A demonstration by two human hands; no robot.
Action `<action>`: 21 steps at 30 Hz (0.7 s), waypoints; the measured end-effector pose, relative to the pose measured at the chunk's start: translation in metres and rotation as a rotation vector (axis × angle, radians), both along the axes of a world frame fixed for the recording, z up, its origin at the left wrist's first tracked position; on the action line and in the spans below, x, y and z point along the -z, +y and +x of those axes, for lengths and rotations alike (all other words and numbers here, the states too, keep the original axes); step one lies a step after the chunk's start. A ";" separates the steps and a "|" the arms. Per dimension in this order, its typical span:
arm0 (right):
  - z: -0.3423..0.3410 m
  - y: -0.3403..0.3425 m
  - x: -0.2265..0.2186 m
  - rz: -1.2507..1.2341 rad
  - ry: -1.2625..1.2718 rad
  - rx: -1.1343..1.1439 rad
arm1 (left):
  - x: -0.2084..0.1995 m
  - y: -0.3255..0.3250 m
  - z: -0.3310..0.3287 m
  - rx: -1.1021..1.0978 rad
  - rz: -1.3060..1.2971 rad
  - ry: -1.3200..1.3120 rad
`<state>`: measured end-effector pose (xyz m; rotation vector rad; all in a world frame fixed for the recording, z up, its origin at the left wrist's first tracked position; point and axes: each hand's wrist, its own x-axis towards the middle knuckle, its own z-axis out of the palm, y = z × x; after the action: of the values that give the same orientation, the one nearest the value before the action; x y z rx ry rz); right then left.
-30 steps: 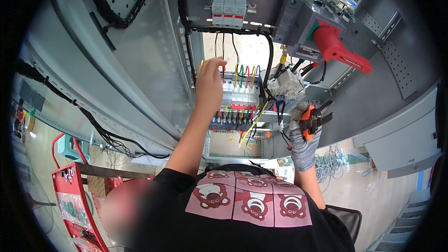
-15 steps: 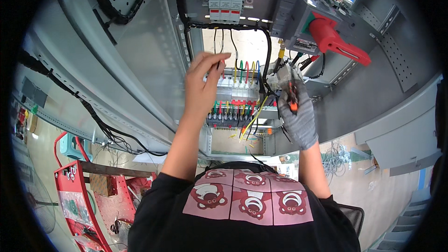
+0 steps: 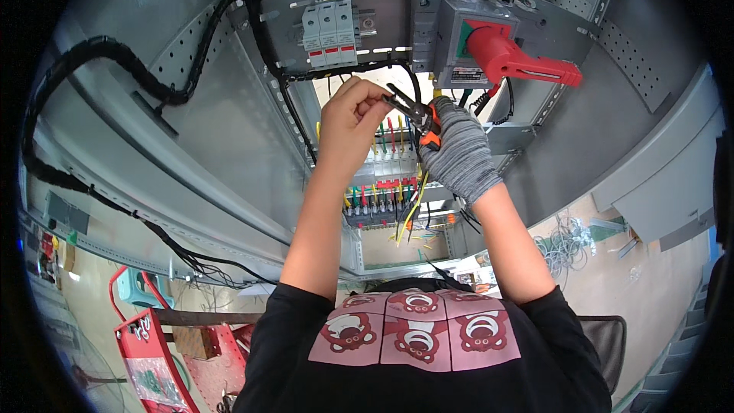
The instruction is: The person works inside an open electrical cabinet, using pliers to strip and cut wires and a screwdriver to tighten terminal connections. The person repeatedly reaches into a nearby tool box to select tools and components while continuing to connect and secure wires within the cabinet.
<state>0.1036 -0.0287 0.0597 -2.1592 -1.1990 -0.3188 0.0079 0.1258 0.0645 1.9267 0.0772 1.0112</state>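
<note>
My bare left hand [image 3: 350, 124] pinches a thin black wire at the fingertips, mostly hidden by the fingers. Right beside those fingertips are the jaws of wire strippers [image 3: 417, 116] with black and orange handles. My right hand [image 3: 462, 151], in a grey knit glove, is closed around their handles. Below both hands runs a row of circuit breakers [image 3: 386, 168], with red, yellow, green and black wires entering from above and below. Part of that row is hidden behind my left hand.
Above stand a three-pole fuse holder [image 3: 329, 33] and a grey switch with a red handle [image 3: 520, 57]. A black cable bundle [image 3: 145, 80] loops along the cabinet's left wall. A red cart [image 3: 153, 359] stands at lower left, and loose grey wire [image 3: 564, 246] lies at right.
My right hand has brought the wire strippers up and left, their jaws now at my left fingertips. My left hand has shifted slightly right, and the view has turned a little.
</note>
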 end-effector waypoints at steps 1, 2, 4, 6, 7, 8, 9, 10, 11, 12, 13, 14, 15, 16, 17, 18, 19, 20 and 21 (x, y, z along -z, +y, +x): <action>0.000 0.002 -0.002 -0.035 -0.040 0.024 | 0.001 0.000 0.000 0.032 -0.031 -0.001; 0.000 0.004 -0.003 -0.032 -0.067 0.029 | 0.002 0.000 0.001 0.062 -0.061 -0.002; 0.000 0.006 -0.003 -0.040 -0.126 0.044 | 0.005 0.002 -0.001 0.095 -0.127 0.018; -0.001 0.007 -0.001 -0.031 -0.135 0.047 | 0.008 0.002 -0.003 0.039 -0.152 0.046; -0.002 0.008 -0.002 -0.049 -0.120 0.047 | 0.009 0.002 -0.004 0.009 -0.164 0.059; -0.004 0.008 -0.005 -0.071 -0.106 0.046 | 0.006 -0.001 -0.005 -0.031 -0.079 0.037; -0.006 0.008 -0.007 -0.093 -0.092 0.044 | 0.007 -0.002 -0.005 -0.034 -0.089 0.019; -0.006 0.010 -0.006 -0.072 -0.091 0.039 | 0.009 -0.003 -0.005 -0.038 -0.098 0.001; -0.006 0.011 -0.005 -0.062 -0.090 0.031 | 0.011 -0.003 -0.005 -0.042 -0.108 -0.016; -0.005 0.012 -0.004 -0.052 -0.089 0.023 | 0.012 -0.003 -0.005 -0.039 -0.133 -0.001; -0.005 0.013 -0.003 -0.041 -0.087 0.015 | 0.013 -0.002 -0.005 -0.033 -0.133 -0.019; -0.005 0.014 -0.002 -0.040 -0.088 0.014 | 0.016 -0.001 -0.004 -0.025 -0.136 -0.037; -0.006 0.014 -0.002 -0.038 -0.089 0.014 | 0.017 0.000 -0.003 -0.018 -0.138 -0.055; -0.007 0.015 -0.003 -0.037 -0.090 0.014 | 0.017 0.001 -0.002 -0.011 -0.143 -0.065; -0.007 0.016 -0.002 -0.043 -0.087 0.016 | 0.017 0.001 -0.002 -0.007 -0.149 -0.077; -0.007 0.017 -0.002 -0.049 -0.083 0.018 | 0.017 0.001 -0.002 -0.002 -0.155 -0.089; -0.007 0.017 -0.002 -0.056 -0.080 0.020 | 0.017 0.000 -0.002 0.003 -0.169 -0.093; -0.007 0.017 -0.003 -0.055 -0.077 0.019 | 0.017 0.000 -0.001 0.010 -0.184 -0.098; -0.007 0.016 -0.004 -0.054 -0.074 0.017 | 0.017 0.000 -0.001 0.016 -0.198 -0.103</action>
<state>0.0964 -0.0127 0.0638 -2.2227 -1.2435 -0.3802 0.0068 0.1253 0.0479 1.6913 0.0991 1.0499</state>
